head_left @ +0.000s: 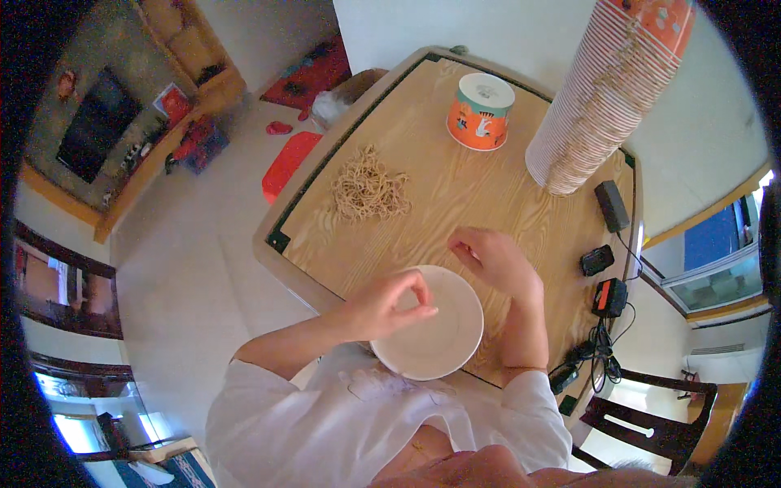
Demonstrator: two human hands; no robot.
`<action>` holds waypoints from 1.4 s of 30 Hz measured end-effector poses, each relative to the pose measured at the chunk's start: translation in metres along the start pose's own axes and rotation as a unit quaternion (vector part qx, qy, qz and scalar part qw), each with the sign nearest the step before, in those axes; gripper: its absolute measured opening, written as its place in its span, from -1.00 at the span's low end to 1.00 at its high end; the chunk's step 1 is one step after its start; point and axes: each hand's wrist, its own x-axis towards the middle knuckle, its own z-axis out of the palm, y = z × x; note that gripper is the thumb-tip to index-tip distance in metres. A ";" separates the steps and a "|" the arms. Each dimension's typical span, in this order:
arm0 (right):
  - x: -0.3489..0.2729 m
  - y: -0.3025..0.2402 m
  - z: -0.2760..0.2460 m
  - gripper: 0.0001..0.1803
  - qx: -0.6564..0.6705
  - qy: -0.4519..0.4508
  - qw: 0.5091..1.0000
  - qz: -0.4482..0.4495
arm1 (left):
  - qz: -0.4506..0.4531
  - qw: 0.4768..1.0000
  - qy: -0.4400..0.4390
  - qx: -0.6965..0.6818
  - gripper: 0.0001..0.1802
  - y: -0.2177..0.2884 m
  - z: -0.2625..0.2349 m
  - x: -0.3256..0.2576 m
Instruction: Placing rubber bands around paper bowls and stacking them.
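Mostly, watch the white round paper bowl (446, 337) in front of you: it sits at the near edge of the worktop (521, 203) and seems to reach over it, close to your shirt. A brush from your left forearm or a forward lean could tip it toward your lap. The tall, slanting stack of white paper bowls (598, 106) by the far right corner is the other worry; being so high, it might topple if you bump the worktop (the wide lens may exaggerate that slant). Reaching right, you could snag the thin black cables (602, 354) at the right edge. Toward the left edge, the loose tangle of tan rubber bands (370, 189) could cling together and lift as a clump. The upturned orange-and-green paper bowl (478, 122) stands nearer the far edge, well apart from your hands.

Your left hand (390, 305) hangs over the left part of the white bowl, thumb and index finger curled into a loop, their tips nearly together; nothing shows between them, though contact can't be told. Your right hand (492, 259) is above the worktop, beyond the bowl's right side, wrist bent, fingers folded leftward; whether they pinch anything can't be told.
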 end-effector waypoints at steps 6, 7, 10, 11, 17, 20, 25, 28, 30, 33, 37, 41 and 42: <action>-0.006 -0.011 0.002 -0.89 -0.024 0.015 1.000 -0.007 | -0.176 0.773 -0.075 -0.605 -0.75 -0.014 0.018 0.011; -0.006 -0.008 0.006 -0.90 -0.028 0.010 1.000 -0.008 | -0.175 0.773 -0.075 -0.605 -0.75 -0.013 0.015 0.012; -0.006 -0.014 0.005 -0.91 -0.034 -0.004 0.999 -0.015 | -0.212 0.793 -0.050 -0.568 -0.77 -0.007 -0.024 0.013; -0.006 -0.016 0.003 -0.92 -0.036 -0.015 0.999 -0.016 | -0.206 0.849 -0.049 -0.484 -0.81 -0.001 -0.041 0.014; -0.005 -0.019 0.011 -0.91 -0.034 -0.014 0.999 -0.033 | 0.020 0.998 -0.013 0.064 -0.73 -0.031 -0.077 0.011; -0.003 -0.020 0.011 -0.92 -0.041 -0.008 0.999 -0.026 | -0.035 0.993 -0.050 0.100 -0.62 -0.050 -0.070 0.017; -0.003 -0.008 0.008 -0.93 -0.045 -0.009 0.999 -0.002 | -0.026 0.982 -0.124 0.137 -0.59 -0.037 -0.050 0.052; -0.001 -0.008 0.008 -0.92 -0.055 -0.013 0.998 0.011 | -0.014 0.971 -0.079 0.225 -0.68 -0.032 -0.030 0.055; -0.001 -0.004 0.009 -0.91 -0.056 -0.003 0.998 0.012 | -0.036 0.969 -0.053 0.237 -0.75 -0.023 -0.020 0.056; 0.002 0.003 0.007 -0.90 -0.043 0.007 0.999 0.020 | -0.069 0.975 0.005 0.211 -0.77 -0.025 -0.013 0.060; 0.013 0.007 -0.004 -0.87 0.029 -0.042 0.997 0.066 | -0.045 0.997 -0.016 0.056 -0.77 -0.061 -0.016 0.071; 0.021 0.033 -0.002 -0.88 0.061 -0.060 0.993 0.083 | 0.050 0.969 -0.093 -0.223 -0.74 -0.101 -0.031 0.099; 0.023 0.038 0.000 -0.88 0.056 -0.064 0.993 0.082 | 0.000 0.947 -0.132 -0.294 -0.74 -0.092 -0.040 0.101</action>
